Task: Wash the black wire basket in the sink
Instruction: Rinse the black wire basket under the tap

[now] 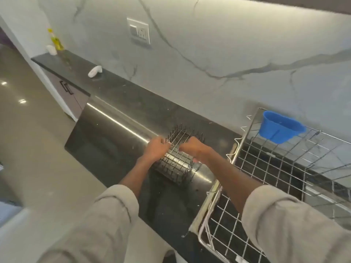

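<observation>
The black wire basket [177, 164] rests tilted on the dark countertop [117, 95], just left of the sink area. My left hand [156, 149] grips its left upper wires. On the basket's right upper edge, my right hand [193, 147] is closed around the wires. Both forearms reach forward from rolled grey sleeves. The sink [262, 160] lies to the right, largely covered by a metal wire rack [284, 162].
A blue plastic cup [279, 128] hangs on the rack's far rim. A white object [94, 71] lies farther left on the counter, with a yellow bottle [56, 39] and white item [51, 49] at its far end. A wall socket [139, 32] sits on the marble backsplash.
</observation>
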### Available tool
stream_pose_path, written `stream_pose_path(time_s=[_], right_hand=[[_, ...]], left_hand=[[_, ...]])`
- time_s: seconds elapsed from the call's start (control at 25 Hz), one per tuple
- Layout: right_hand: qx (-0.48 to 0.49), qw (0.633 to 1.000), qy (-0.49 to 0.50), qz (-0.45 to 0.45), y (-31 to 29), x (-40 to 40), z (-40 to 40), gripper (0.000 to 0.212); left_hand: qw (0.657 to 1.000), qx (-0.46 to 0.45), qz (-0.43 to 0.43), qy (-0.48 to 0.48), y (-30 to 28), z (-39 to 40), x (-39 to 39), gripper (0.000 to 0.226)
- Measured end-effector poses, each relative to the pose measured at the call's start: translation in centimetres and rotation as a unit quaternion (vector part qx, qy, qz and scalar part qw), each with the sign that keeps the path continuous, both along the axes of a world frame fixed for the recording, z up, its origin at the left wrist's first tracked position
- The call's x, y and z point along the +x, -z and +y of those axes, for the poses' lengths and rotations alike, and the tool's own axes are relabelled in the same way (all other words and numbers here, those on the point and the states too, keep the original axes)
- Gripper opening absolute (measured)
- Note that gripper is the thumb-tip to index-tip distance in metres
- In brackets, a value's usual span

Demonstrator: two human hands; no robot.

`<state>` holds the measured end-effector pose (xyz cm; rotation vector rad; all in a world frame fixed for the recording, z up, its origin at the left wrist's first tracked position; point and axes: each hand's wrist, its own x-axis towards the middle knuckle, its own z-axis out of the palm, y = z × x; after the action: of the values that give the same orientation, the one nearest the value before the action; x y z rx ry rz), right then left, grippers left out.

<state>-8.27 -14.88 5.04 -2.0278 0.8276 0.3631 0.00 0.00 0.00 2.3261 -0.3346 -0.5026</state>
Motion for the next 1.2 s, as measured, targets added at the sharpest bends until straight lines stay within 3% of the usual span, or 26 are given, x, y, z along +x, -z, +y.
stream_pose_path(time_s=[0.08,0.16,0.28,0.4,0.6,0.72,0.84,1.0,1.2], right_hand=[[-0.001,0.998,0.008,0.067,1.1,1.3,0.4,0.086],[0.006,0.996,0.032,0.080,2.0,1.7,0.4,0.097],[0.033,0.993,0.105,0.052,2.9,2.3,-0.1,0.084],[0.041,0.987,0.145,0.053,3.9,2.4,0.1,0.071],[-0.056,0.988,0.143,0.030,2.8,2.1,1.0,0.044],[-0.042,0.989,0.141,-0.011,0.0,2.2,0.9,0.042],[0.034,0.984,0.146,-0.094,-4.7,1.2,0.3,0.037],[0.173,0.958,0.181,-0.144,-12.3,-3.0,-1.8,0.019],[0.221,0.930,0.197,-0.217,-19.1,-13.0,-6.4,0.032]], left_hand=[[0.998,0.005,0.058,-0.005,1.6,0.1,1.1,0.045],[0.995,-0.014,0.102,-0.013,2.9,0.4,1.2,0.059],[0.989,-0.064,0.135,-0.019,4.9,1.1,2.5,0.065],[0.988,-0.058,0.142,0.021,5.6,1.6,2.9,0.082],[0.985,-0.126,0.118,0.024,4.4,1.5,2.8,0.036],[0.981,-0.162,0.101,0.035,-0.3,2.1,2.7,0.027],[0.975,-0.205,0.068,0.043,-7.9,3.1,3.1,0.036],[0.944,-0.296,0.144,0.012,-16.2,3.8,2.1,0.057],[0.917,-0.344,0.198,0.043,-24.2,-0.6,-7.0,0.043]])
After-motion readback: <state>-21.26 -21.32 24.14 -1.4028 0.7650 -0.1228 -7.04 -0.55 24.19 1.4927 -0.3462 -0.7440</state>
